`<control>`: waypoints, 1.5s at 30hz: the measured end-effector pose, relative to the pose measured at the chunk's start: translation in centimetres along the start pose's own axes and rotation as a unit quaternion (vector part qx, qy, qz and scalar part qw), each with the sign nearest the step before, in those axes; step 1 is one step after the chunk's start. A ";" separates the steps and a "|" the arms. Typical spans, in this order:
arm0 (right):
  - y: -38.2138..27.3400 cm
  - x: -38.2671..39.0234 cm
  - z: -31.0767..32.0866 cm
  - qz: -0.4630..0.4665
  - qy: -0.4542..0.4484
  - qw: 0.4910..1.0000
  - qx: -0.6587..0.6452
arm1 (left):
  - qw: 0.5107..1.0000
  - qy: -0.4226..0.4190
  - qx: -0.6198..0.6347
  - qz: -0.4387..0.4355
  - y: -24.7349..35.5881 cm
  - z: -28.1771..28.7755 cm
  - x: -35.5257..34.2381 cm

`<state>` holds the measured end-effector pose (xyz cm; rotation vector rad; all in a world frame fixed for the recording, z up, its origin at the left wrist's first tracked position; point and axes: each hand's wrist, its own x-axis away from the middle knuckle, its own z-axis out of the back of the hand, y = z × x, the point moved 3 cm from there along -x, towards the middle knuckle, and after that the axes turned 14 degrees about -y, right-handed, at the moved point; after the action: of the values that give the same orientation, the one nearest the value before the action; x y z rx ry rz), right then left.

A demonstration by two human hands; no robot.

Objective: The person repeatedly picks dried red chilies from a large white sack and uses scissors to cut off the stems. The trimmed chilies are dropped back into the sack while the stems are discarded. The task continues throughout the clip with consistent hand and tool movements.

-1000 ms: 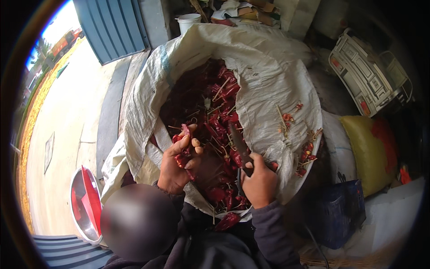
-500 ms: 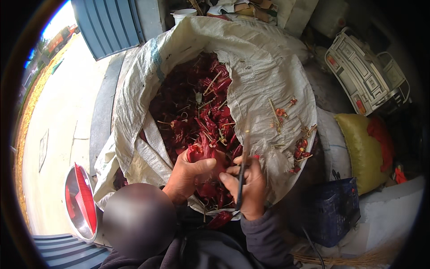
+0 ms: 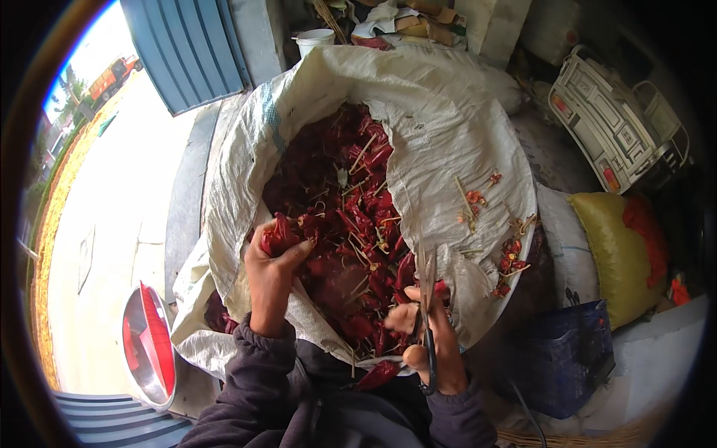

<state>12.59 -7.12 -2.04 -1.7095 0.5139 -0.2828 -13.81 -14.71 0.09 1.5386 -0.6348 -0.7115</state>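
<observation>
A large white woven sack (image 3: 455,127) stands before me, its mouth rolled wide around a heap of dried red chili peppers (image 3: 351,276) with pale stems. My left hand (image 3: 270,287) is closed on some red chili peppers (image 3: 280,236) over the left side of the heap. At the lower right, my right hand (image 3: 444,351) holds scissors (image 3: 426,287) by their black handles, blades pointing away from me. The blades are a little blurred, and part of the handles is hidden by the fingers.
Pepper scraps and stems (image 3: 511,257) lie on the sack's right flap. To the right are a dark blue crate (image 3: 571,358), a yellow-green sack (image 3: 616,254) and a white cargo vehicle (image 3: 605,123). A metal basin (image 3: 138,351) with something red stands on the left.
My left hand has moved left and away from the scissors, with chili peppers in it. My right hand has shifted slightly right and nearer me. The view has shifted a little.
</observation>
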 end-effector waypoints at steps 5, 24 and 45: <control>-0.3 -0.2 -0.9 -0.008 0.026 0.992 -0.121 | 0.923 -0.011 -0.380 -0.057 -1.3 1.0 -4.2; -1.8 0.4 -0.1 0.018 0.168 0.976 0.135 | 0.923 -0.322 -0.151 -0.148 2.3 -8.4 3.1; -1.8 -2.3 1.0 0.065 0.131 0.952 0.270 | 0.918 -0.316 0.235 0.044 -0.5 -11.4 3.8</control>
<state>11.38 -4.91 -0.29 -1.1050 0.6701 -0.5087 -2.70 -10.07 -0.14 1.6922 -1.4348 -1.0503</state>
